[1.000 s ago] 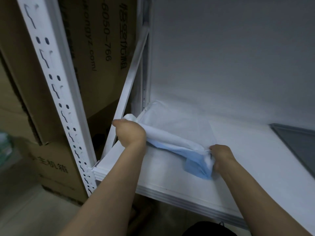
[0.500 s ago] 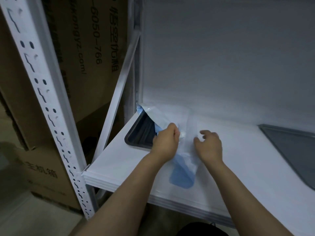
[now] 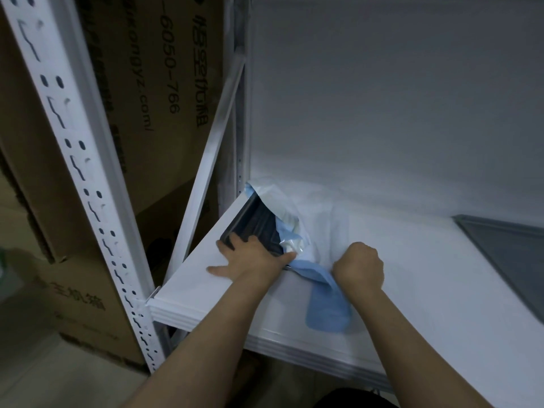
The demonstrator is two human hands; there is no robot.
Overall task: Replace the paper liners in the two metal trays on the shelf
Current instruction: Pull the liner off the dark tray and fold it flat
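Old-liner removal: left hand [image 3: 253, 260] flat, open, pinning dark metal tray [image 3: 253, 228]; right hand [image 3: 360, 267] fisted on crumpled white-and-blue paper liner [image 3: 318, 231] beside tray; next, pull liner clear.

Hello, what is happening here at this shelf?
A person is taking the paper liner out of a dark metal tray at the shelf's left end. The left hand lies flat and open on the tray's front edge; the right hand is closed on the white-and-blue liner. A second tray sits at the right.
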